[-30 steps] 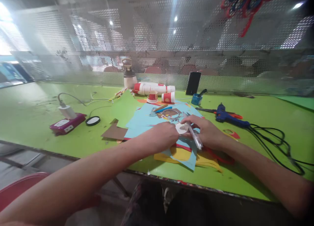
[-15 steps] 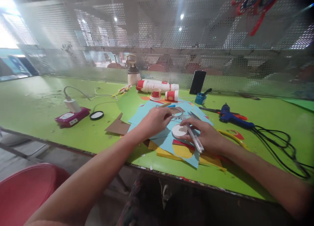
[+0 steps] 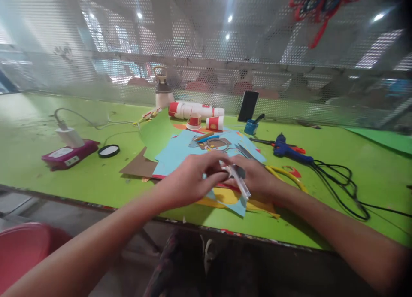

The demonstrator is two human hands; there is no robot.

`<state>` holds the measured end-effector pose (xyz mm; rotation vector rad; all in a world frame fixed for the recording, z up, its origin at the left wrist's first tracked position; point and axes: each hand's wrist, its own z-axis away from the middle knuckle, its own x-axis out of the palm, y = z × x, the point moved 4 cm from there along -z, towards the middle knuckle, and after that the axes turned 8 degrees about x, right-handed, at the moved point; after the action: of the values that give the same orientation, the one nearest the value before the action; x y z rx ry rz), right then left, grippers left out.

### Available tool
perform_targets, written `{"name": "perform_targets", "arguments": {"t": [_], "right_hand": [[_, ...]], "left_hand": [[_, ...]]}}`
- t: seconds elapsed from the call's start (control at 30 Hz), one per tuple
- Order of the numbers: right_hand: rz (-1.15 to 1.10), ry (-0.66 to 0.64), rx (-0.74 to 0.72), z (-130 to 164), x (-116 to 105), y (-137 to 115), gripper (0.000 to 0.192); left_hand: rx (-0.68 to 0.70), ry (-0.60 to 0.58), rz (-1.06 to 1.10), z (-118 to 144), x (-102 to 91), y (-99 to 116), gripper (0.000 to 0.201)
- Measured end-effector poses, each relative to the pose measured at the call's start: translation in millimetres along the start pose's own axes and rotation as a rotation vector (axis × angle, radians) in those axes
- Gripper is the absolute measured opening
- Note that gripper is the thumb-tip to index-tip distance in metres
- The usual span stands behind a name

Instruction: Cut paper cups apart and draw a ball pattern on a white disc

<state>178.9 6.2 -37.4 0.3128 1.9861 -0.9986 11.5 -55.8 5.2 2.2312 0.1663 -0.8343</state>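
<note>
A small blue pot point(image 3: 250, 127) stands at the back of the bright green table point(image 3: 322, 194), with a dark-handled tool sticking out of it at a slant. Just left of it lie red-and-white paper cups point(image 3: 196, 112): a nested stack on its side, one cup upright in front, another tipped over beside it. What the cups hold cannot be seen.

Both forearms reach in from the near edge and meet over a pile of light blue, yellow and red paper sheets point(image 3: 180, 153). The left hand point(image 3: 189, 181) lies palm down, its fingers curled and pinching towards the right hand's. The right hand point(image 3: 254, 179) grips a clear plastic pen point(image 3: 240, 183) that slants down to the right across its fingers; the fingertips of the two hands touch at the pen's upper end. The picture is blurred here, so any small piece pinched between the fingertips cannot be made out.

On the paper pile behind the hands lie scissors point(image 3: 244, 152) and a wire ring point(image 3: 218, 144). To the right rests a blue hot-glue gun point(image 3: 288, 150) with a black cable point(image 3: 341, 185). To the left sit a magenta box point(image 3: 69, 153) carrying a white charger, and a black-rimmed round lid point(image 3: 108, 150).
</note>
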Motion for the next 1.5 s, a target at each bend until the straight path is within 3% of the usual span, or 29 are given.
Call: {"name": "perform_targets", "arguments": {"t": [0.1, 0.17, 0.33, 0.43, 0.53, 0.7, 0.87, 1.1, 1.5], "right_hand": [[0.039, -0.010, 0.041, -0.8, -2.6, 1.4, 0.032], [0.054, -0.025, 0.049, -1.8, -5.3, 2.3, 0.032], [0.074, 0.005, 0.037, -2.4, -21.9, -1.8, 0.030], [0.074, -0.011, -0.013, 2.4, -31.5, -17.1, 0.028], [0.120, -0.126, -0.167, 12.9, -30.7, -42.1, 0.031], [0.458, -0.314, -0.286, 31.6, -17.5, -65.2, 0.038], [0.637, -0.303, -0.321, 38.8, -13.8, -71.8, 0.009], [0.687, -0.339, -0.331, 45.0, -9.3, -79.1, 0.012], [0.673, -0.335, -0.267, 42.6, -6.7, -74.2, 0.014]], "left_hand": [[-0.210, 0.055, 0.134, 30.4, -16.8, -8.7, 0.008], [-0.293, 0.017, 0.136, 52.9, -20.7, -13.4, 0.011], [-0.342, -0.058, 0.024, 87.0, -13.8, -12.2, 0.015], [-0.309, -0.026, -0.052, 88.4, -8.1, -7.7, 0.015], [-0.331, 0.014, -0.071, 85.2, -4.1, -8.0, 0.016], [-0.400, 0.070, -0.043, 83.9, -1.7, -11.3, 0.016], [-0.375, 0.081, -0.055, 84.2, 1.2, -6.9, 0.012], [-0.355, 0.039, -0.038, 82.9, 12.3, 1.7, 0.014], [-0.368, 0.050, 0.017, 81.5, 14.0, 2.7, 0.015]]}}
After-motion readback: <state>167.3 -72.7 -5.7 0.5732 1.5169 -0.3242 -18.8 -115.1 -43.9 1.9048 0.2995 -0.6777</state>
